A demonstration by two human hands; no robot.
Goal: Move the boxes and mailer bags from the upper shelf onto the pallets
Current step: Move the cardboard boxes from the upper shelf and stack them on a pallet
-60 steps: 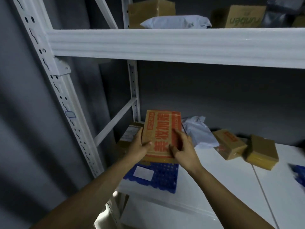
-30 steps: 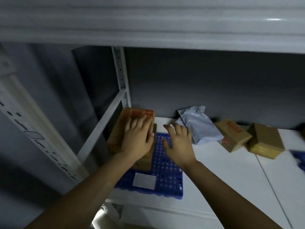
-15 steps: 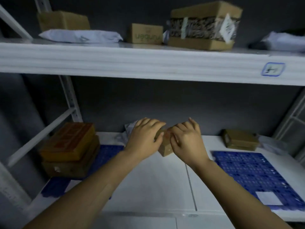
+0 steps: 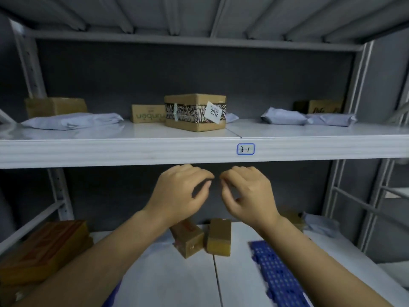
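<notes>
My left hand [image 4: 179, 191] and right hand [image 4: 247, 193] hung side by side just under the front edge of the upper shelf [image 4: 132, 151], fingers loosely curled round nothing, the fingertips near each other but apart. That edge (it carried a small label [image 4: 245, 149] reading 3-1) ran straight across above my knuckles, and above it the bay stood open and tall up to the ribbed deck overhead. On the upper shelf the taped box [image 4: 194, 113] stood at the middle, nearest the edge, with the green-lettered box [image 4: 147, 113] just behind its left side. A left mailer bag [image 4: 73, 121] lay in front of a plain box [image 4: 55, 106]. Two right mailer bags [image 4: 284, 116] lay end to end before a dark box [image 4: 321, 106]. Under my wrists, on the lower shelf [image 4: 168, 282], two small boxes [image 4: 219, 237] sat close together. The blue pallet [image 4: 276, 278] lay to their right and stacked boxes [image 4: 44, 251] at the far left.
</notes>
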